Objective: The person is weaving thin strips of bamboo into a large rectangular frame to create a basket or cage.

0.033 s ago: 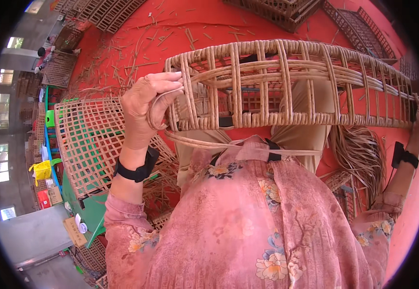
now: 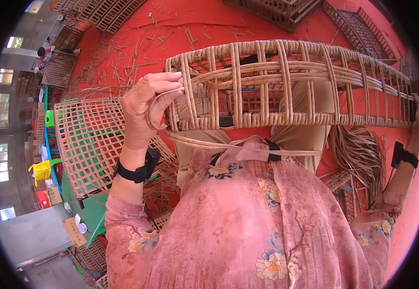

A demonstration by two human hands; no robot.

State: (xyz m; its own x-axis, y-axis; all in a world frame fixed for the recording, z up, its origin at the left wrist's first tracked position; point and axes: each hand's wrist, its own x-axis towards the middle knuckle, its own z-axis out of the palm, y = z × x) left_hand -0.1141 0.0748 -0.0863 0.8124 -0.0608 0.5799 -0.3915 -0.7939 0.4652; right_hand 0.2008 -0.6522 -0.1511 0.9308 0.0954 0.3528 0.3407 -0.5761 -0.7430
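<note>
A long openwork rattan basket frame (image 2: 286,86) hangs in front of my chest, lying on its side. My left hand (image 2: 147,103) is at its left end, fingers pinched on a thin rattan strand (image 2: 228,144) that loops down and runs under the frame. My right hand (image 2: 417,113) grips the frame's far right end and is mostly hidden at the picture's rim. Both wrists wear black bands.
A flat woven lattice panel (image 2: 91,139) lies to my left on a green table (image 2: 91,212). A bundle of loose rattan strips (image 2: 358,154) sits by my right knee. More woven frames (image 2: 286,12) lie on the red floor ahead, with scattered offcuts. A yellow container (image 2: 41,169) stands far left.
</note>
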